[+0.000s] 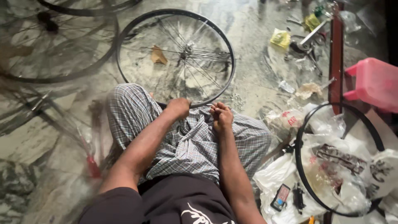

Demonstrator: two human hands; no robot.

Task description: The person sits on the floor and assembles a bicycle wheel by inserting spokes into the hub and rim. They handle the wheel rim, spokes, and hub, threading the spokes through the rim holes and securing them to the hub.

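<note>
A spoked bicycle wheel [176, 52] lies flat on the marbled floor just beyond my crossed legs in checked cloth [195, 141]. My left hand [180, 107] is closed on the near rim of that wheel. My right hand [221, 115] rests on the cloth beside the rim, fingers pinched together; whether anything small sits between them I cannot tell. A scrap of brown cardboard [158, 55] lies inside the wheel among the spokes.
More spoked wheels [54, 45] lie at the far left. A bare black rim [338, 159] sits right over plastic bags [331, 166]. A red stool [375, 83], a dark red bar [336, 54], scattered tools [304, 43], a red-handled screwdriver [92, 164] and a small phone-like device [280, 197] lie around.
</note>
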